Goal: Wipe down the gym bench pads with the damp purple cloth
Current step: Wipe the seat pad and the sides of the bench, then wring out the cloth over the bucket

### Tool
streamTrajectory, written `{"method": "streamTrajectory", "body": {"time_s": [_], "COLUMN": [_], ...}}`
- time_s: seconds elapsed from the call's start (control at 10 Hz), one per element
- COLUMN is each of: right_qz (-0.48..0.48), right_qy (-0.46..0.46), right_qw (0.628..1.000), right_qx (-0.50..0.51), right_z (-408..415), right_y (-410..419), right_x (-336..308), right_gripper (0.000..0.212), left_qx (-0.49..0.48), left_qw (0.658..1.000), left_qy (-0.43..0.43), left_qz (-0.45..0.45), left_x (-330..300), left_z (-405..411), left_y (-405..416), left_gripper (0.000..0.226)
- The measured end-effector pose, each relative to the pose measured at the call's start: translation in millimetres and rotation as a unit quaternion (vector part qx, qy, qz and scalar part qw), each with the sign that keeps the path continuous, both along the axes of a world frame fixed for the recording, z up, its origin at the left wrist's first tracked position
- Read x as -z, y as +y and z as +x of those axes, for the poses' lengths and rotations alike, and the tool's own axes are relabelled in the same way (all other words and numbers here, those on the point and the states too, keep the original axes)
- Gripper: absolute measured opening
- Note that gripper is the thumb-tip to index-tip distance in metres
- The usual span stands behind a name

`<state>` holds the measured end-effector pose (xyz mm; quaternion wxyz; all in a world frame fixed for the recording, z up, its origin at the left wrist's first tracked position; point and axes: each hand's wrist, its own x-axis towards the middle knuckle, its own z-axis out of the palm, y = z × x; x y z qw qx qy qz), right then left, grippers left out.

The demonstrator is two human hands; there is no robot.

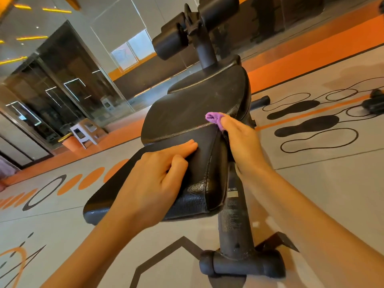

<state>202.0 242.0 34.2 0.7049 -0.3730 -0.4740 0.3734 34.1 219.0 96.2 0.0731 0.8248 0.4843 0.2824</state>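
1. Bench base foot [242,265] is sitting nearest, at the bottom of the view, with the black support post [232,215] rising from it and carrying a partly readable warning label [232,192].
2. Left hand [158,183] is resting on the near bench pad [197,183] — fingers lying straight across the top surface, thumb bent against the pad's surface, not gripping anything.
3. Right hand [241,142] is pressing against the right side edge of the pad stack, fingers extended over the purple cloth [214,118]; whether the fingers are actually curling around the cloth is hidden.
4. Purple cloth is sitting bunched at the right fingertips, touching the right edge of the middle bench pad [187,117], at the seam where it is meeting the near pad.
5. Upper pad [216,80] is lying beyond that, leading up to the black roller pads [187,32] on the upright.
6. Floor [311,183] is showing orange stripes and black footprint markings — a white stool [84,132] is standing far left by the glass wall.
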Motion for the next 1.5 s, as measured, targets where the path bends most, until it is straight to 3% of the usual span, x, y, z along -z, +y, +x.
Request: {"method": "streamTrajectory", "body": {"time_s": [0.1, 0.3, 0.4, 0.5, 0.7, 0.9, 1.0, 1.1, 1.2, 1.3, 1.4, 1.5], "right_qz": [-0.029, -0.028, -0.062, -0.103, -0.213, -0.310, -0.368, -0.450, -0.530, -0.548, -0.476, -0.454], "right_qy": [0.035, 0.049, 0.031, 0.014, 0.010, 0.008, 0.031, 0.075, 0.175, 0.235, 0.334, 0.374], "right_qw": [0.998, 0.995, 0.997, 0.995, 0.976, 0.948, 0.928, 0.887, 0.825, 0.798, 0.808, 0.802], "right_qx": [-0.044, -0.077, -0.043, -0.008, 0.040, 0.070, 0.055, 0.068, 0.085, 0.086, 0.091, 0.099], "right_z": [-7, -25, -29, -35, -48, -55, -54, -55, -56, -60, -66, -71], "right_y": [-11, -72, -90, -101, -124, -145, -157, -169, -186, -205, -229, -251], "right_x": [-1, -2, -8, -16, -49, -87, -116, -135, -148, -165, -181, -182], "right_gripper": [0.028, 0.029, 0.038, 0.032, 0.054, 0.040, 0.025, 0.027, 0.018, 0.022, 0.037, 0.079], "left_qx": [-0.029, -0.019, -0.026, -0.028, -0.015, 0.008, 0.043, 0.051, 0.049, 0.051, 0.084, 0.144], "left_qw": [0.999, 0.996, 0.996, 0.996, 0.991, 0.980, 0.963, 0.941, 0.913, 0.901, 0.854, 0.816], "left_qy": [0.025, 0.091, 0.089, 0.084, 0.101, 0.096, 0.124, 0.109, 0.035, -0.054, -0.094, -0.058], "left_qz": [0.035, 0.000, -0.006, -0.027, -0.090, -0.173, -0.237, -0.317, -0.404, -0.428, -0.505, -0.556], "left_x": [-6, -13, -10, -10, -20, -31, -40, -56, -75, -88, -99, -99], "left_z": [9, 8, 8, 8, 8, 5, 1, -3, -9, -15, -17, -19], "left_y": [-12, -10, -7, -8, -15, -16, -18, -38, -72, -111, -146, -178], "left_gripper": [0.050, 0.057, 0.058, 0.060, 0.059, 0.051, 0.056, 0.061, 0.062, 0.046, 0.034, 0.042]}}
